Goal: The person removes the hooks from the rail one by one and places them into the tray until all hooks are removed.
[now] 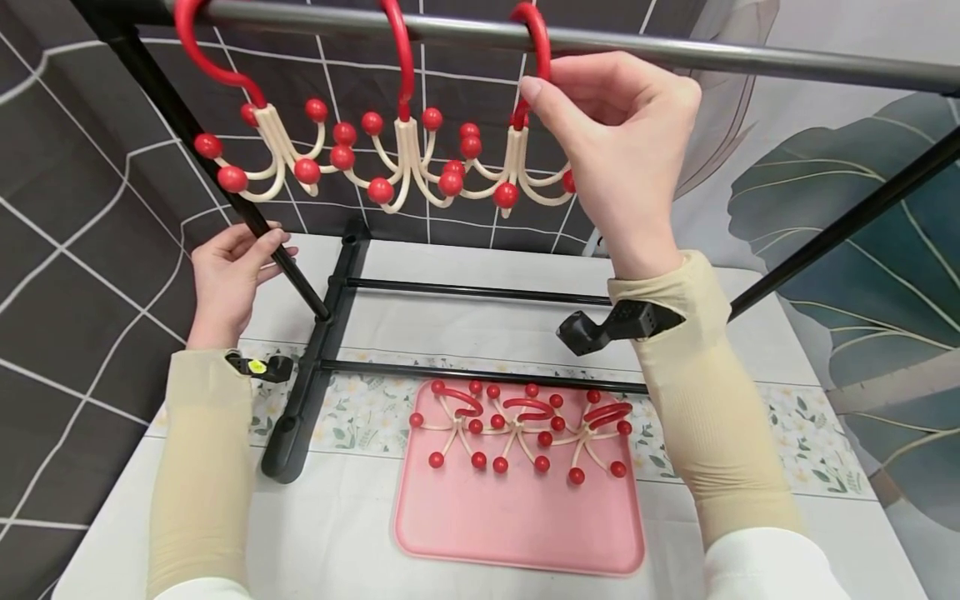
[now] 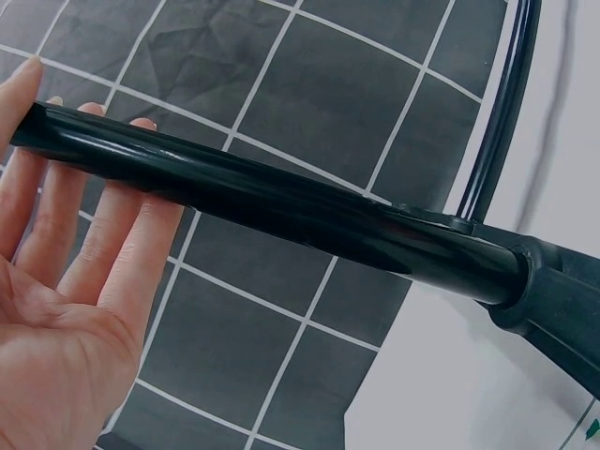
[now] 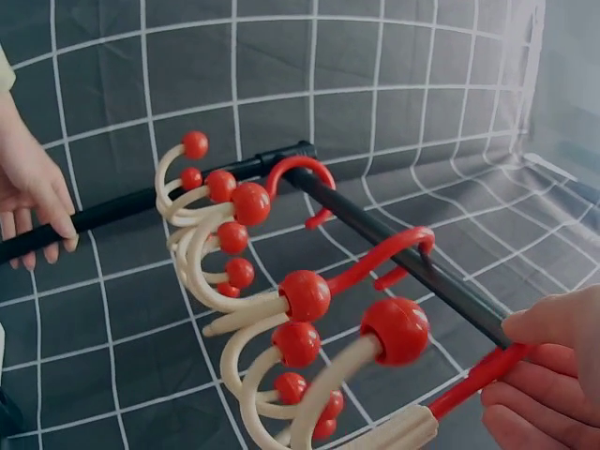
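My right hand (image 1: 630, 133) pinches the red hook of a cream multi-arm hanger (image 1: 516, 158) with red ball tips, up at the rack's black top rail (image 1: 720, 62). In the right wrist view, the thumb and fingers are at that hook, right beside the rail (image 3: 375, 230). Two similar hangers, a middle one (image 1: 407, 150) and a left one (image 1: 277, 142), hang by their hooks farther left. Lower down, my left hand (image 1: 232, 271) holds the rack's slanted side post (image 1: 303, 287), thumb on one side and fingers behind it, as the left wrist view shows.
On the white table (image 1: 337, 525), a pink tray (image 1: 517, 533) carries three more hangers (image 1: 517, 425) near its far edge. The rack's black foot (image 1: 288, 442) and lower crossbars (image 1: 480, 290) lie behind and left of it. Dark grid-patterned cloth (image 1: 82, 292) covers the back and left.
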Demonstrator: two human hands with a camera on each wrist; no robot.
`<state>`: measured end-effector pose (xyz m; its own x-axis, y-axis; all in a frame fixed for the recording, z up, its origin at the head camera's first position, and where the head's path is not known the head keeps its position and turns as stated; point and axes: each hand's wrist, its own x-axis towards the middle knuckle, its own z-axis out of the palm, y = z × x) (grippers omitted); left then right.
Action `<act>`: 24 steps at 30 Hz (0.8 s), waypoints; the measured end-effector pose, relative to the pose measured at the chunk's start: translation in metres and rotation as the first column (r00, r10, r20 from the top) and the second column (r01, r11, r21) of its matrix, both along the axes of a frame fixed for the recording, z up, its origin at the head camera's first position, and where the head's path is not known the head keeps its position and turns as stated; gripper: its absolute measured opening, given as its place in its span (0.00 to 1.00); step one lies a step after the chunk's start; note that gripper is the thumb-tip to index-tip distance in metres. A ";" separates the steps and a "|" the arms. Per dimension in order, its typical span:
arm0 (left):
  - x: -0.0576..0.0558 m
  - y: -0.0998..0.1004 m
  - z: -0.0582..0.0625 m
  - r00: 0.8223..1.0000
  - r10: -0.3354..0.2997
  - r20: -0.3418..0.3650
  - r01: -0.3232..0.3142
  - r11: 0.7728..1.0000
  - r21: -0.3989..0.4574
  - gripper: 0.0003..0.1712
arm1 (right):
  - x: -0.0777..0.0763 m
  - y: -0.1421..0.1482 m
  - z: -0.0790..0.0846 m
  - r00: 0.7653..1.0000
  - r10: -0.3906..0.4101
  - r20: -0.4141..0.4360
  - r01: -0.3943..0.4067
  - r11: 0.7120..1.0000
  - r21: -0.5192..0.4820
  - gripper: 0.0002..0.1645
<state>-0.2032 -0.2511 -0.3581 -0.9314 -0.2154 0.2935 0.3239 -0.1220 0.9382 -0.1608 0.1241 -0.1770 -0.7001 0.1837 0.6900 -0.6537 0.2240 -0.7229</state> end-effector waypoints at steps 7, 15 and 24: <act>0.000 0.001 0.001 1.000 -0.005 0.004 0.005 1.000 0.009 0.16 | 0.001 0.003 0.001 0.999 0.027 0.018 -0.025 0.997 -0.070 0.04; 0.000 0.002 0.001 1.000 -0.016 -0.001 0.016 0.999 0.033 0.17 | -0.001 0.012 -0.002 0.999 -0.038 0.012 0.038 0.999 -0.025 0.06; 0.000 0.002 0.001 1.000 -0.017 -0.006 0.017 0.999 0.036 0.15 | -0.006 0.026 -0.008 0.993 -0.063 -0.099 0.069 0.996 0.062 0.08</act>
<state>-0.2028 -0.2496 -0.3570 -0.9333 -0.2102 0.2912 0.3269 -0.1615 0.9312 -0.1671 0.1499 -0.1851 -0.6172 0.1798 0.7660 -0.7020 0.3138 -0.6393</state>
